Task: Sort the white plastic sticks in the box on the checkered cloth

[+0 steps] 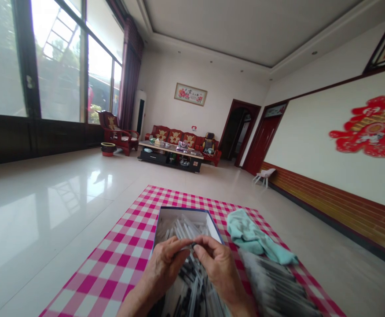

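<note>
My left hand [166, 262] and my right hand [218, 262] meet above an open box, both closed in a pinch. Between their fingertips is a slim pen [193, 245]; only a small dark part of it shows, and the fingers cover the rest. The box [214, 226] is white inside with a blue edge. Clear pen barrels [187, 228] fill its far part. Nearer to me, below my hands, black and clear pen pieces [192, 286] lie in a loose heap, partly hidden by my wrists.
A pink-and-white checked cloth [119, 246] lies under the box. To the right are a crumpled mint-green cloth [250, 233] and a clear plastic bag [274, 281] of dark pens. Farther off stand a low table [169, 154], a red sofa [175, 136] and a small stool [264, 176].
</note>
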`<state>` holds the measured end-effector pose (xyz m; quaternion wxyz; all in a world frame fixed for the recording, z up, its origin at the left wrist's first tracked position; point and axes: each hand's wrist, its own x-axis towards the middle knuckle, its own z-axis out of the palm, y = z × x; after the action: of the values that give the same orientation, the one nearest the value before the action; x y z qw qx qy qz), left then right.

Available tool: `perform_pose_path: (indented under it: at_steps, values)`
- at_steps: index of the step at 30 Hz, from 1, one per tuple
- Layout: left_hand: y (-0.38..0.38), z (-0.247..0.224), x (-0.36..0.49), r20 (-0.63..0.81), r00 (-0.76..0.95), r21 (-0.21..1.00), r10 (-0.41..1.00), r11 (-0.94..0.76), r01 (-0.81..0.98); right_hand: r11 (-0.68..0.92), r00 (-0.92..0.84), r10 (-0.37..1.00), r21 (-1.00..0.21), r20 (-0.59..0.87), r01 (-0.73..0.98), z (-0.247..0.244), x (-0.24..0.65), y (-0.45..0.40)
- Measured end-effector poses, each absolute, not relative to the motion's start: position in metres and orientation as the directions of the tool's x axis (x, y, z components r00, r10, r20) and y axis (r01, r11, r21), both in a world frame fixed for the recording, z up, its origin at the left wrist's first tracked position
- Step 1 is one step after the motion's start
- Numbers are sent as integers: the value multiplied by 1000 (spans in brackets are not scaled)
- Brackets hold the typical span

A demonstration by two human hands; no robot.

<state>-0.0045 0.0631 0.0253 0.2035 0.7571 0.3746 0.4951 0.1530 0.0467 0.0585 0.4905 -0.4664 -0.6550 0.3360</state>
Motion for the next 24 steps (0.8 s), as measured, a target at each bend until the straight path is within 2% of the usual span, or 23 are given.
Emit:
perform_pose_path:
  at_steps: [3, 6, 18, 22, 24]
  values:
    - [63, 25, -4, 607, 226, 672, 762, -644, 366, 417, -117, 904, -790, 411, 450, 63, 154, 44]
    - [62, 25, -4, 610, 220, 675, 761, -645, 359, 454, -161, 885, -737, 436, 500, 68, 156, 43]
    - [61, 26, -5, 570, 262, 681, 779, -626, 380, 401, -195, 916, -779, 351, 481, 72, 159, 41]
    - [61, 26, -8, 573, 199, 724, 795, -604, 332, 338, -132, 940, -794, 316, 505, 73, 174, 41]
    - [62, 26, -9, 556, 152, 772, 817, -575, 270, 288, -149, 957, -772, 248, 567, 72, 183, 42]
